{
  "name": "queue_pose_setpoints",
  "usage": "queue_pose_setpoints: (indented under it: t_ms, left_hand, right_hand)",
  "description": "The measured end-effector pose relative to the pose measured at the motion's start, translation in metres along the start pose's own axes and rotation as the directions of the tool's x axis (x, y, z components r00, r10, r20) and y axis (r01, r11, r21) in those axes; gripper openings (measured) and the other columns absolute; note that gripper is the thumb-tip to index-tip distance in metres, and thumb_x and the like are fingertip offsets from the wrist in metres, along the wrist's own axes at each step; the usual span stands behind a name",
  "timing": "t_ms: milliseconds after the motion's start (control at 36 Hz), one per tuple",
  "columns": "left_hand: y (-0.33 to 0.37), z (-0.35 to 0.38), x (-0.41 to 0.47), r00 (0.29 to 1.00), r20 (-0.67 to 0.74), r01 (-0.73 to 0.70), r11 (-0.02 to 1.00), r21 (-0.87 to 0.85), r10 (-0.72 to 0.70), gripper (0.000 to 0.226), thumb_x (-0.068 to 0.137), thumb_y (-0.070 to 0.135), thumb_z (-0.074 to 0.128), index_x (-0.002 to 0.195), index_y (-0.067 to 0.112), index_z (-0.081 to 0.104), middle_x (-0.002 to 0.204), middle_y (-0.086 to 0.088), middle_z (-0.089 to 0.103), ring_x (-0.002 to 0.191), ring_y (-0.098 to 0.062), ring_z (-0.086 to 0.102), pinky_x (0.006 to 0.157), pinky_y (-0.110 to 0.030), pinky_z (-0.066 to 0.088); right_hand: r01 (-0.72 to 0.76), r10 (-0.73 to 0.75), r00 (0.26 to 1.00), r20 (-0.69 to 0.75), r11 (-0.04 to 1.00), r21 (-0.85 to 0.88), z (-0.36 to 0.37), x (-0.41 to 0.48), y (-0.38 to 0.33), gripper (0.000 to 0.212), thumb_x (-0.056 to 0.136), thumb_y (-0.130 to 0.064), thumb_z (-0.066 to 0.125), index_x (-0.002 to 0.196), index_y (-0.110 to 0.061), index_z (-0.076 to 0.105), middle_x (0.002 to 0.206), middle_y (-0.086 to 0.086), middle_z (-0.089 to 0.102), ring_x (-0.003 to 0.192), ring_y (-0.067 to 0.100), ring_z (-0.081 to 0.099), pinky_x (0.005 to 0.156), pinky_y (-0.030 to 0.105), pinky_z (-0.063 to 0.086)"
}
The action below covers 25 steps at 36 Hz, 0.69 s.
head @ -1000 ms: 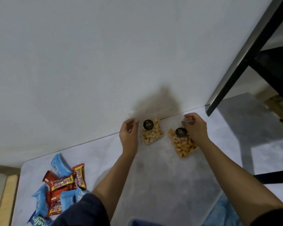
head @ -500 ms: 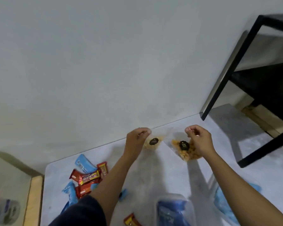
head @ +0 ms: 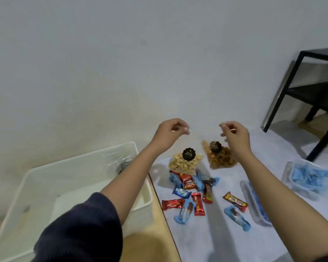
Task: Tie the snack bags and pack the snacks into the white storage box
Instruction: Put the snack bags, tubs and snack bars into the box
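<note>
The pale snack bag (head: 184,163) and orange snack bag (head: 221,157) hang over the worktop (head: 206,235), their necks seemingly pinched in my left hand (head: 169,135) and right hand (head: 235,138), held apart. Tying looks unfinished. Next I knot each, then reach the white storage box (head: 83,158).

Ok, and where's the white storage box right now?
Head view, lower left: the white storage box sits off the left edge of the table, partly under the left forearm, with the candy bars just across that edge.
</note>
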<state>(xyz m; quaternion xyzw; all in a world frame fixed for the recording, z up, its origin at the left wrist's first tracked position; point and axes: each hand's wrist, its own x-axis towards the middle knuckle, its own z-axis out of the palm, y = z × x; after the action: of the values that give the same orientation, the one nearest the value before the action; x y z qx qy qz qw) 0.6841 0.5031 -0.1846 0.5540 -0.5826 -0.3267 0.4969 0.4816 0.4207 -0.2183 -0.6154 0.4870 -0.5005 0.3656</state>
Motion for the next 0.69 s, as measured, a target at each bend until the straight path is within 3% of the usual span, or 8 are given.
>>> queue_pose_setpoints:
  t_ms: [111,222,333,417,500,583,694]
  left_hand:
    - [0.012,-0.062,-0.039,0.999,-0.018,0.028,1.000,-0.009,-0.028,0.010,0.088,0.006,0.060,0.083,0.014,0.061,0.078,-0.005,0.069,0.072,-0.003,0.068,0.065,-0.010,0.046]
    - [0.019,-0.116,-0.071,0.993,-0.094,0.067,0.996,-0.051,-0.071,0.013,0.090,0.002,0.055,0.083,0.013,0.056,0.077,-0.004,0.067,0.068,-0.001,0.066,0.064,-0.008,0.047]
    - [0.007,-0.160,-0.103,0.962,-0.237,0.131,0.990,-0.047,-0.138,0.015,0.093,0.006,0.051,0.081,0.017,0.053,0.078,0.001,0.067,0.083,-0.012,0.062,0.072,-0.015,0.044]
    - [-0.010,-0.181,-0.126,0.923,-0.331,0.185,0.980,-0.072,-0.198,0.017,0.092,0.005,0.049,0.080,0.017,0.052,0.079,0.001,0.066,0.085,-0.011,0.061,0.073,-0.017,0.043]
    - [-0.030,-0.191,-0.146,0.885,-0.377,0.256,0.962,-0.099,-0.275,0.019,0.093,0.005,0.049,0.079,0.017,0.050,0.080,0.001,0.065,0.082,-0.007,0.062,0.073,-0.016,0.043]
    - [-0.055,-0.192,-0.161,0.846,-0.386,0.338,0.930,-0.146,-0.368,0.018,0.092,0.005,0.048,0.079,0.017,0.050,0.080,0.002,0.065,0.085,-0.009,0.062,0.083,-0.022,0.043]
    - [-0.086,-0.180,-0.172,0.753,-0.416,0.446,0.860,-0.248,-0.510,0.017,0.090,0.005,0.050,0.079,0.017,0.048,0.080,0.003,0.062,0.079,-0.006,0.061,0.088,-0.029,0.037]
  right_hand:
    - [0.056,-0.065,0.978,0.196,0.997,0.053,0.052,-0.027,-0.053,0.011,0.092,-0.018,0.057,0.086,-0.010,0.061,0.081,0.001,0.061,0.066,0.010,0.062,0.052,0.018,0.050]
    - [0.132,-0.165,0.919,0.359,0.984,0.116,0.105,-0.049,-0.098,0.016,0.093,-0.015,0.054,0.078,-0.019,0.055,0.073,-0.001,0.058,0.061,0.004,0.062,0.055,0.018,0.051]
    - [0.156,-0.226,0.861,0.456,0.970,0.185,0.156,-0.067,-0.120,0.008,0.095,-0.013,0.051,0.087,-0.012,0.055,0.073,-0.001,0.057,0.067,0.014,0.061,0.059,0.021,0.052]
    - [0.149,-0.230,0.814,0.534,0.970,0.190,0.189,-0.082,-0.118,0.006,0.095,-0.012,0.051,0.092,-0.011,0.056,0.075,-0.003,0.057,0.069,0.017,0.062,0.060,0.021,0.051]
    - [0.130,-0.184,0.782,0.595,0.983,0.134,0.214,-0.096,-0.106,0.014,0.093,-0.008,0.053,0.083,-0.018,0.057,0.077,-0.002,0.058,0.075,0.016,0.063,0.063,0.022,0.051]
    - [0.126,-0.111,0.752,0.650,0.992,0.024,0.232,-0.107,-0.088,0.018,0.090,-0.008,0.056,0.076,-0.019,0.057,0.079,-0.002,0.058,0.076,0.013,0.056,0.066,0.023,0.051]
    - [0.274,-0.071,0.688,0.722,0.947,-0.168,0.241,-0.113,-0.062,0.017,0.087,-0.007,0.057,0.073,-0.016,0.057,0.082,-0.002,0.059,0.077,0.014,0.053,0.072,0.024,0.042]
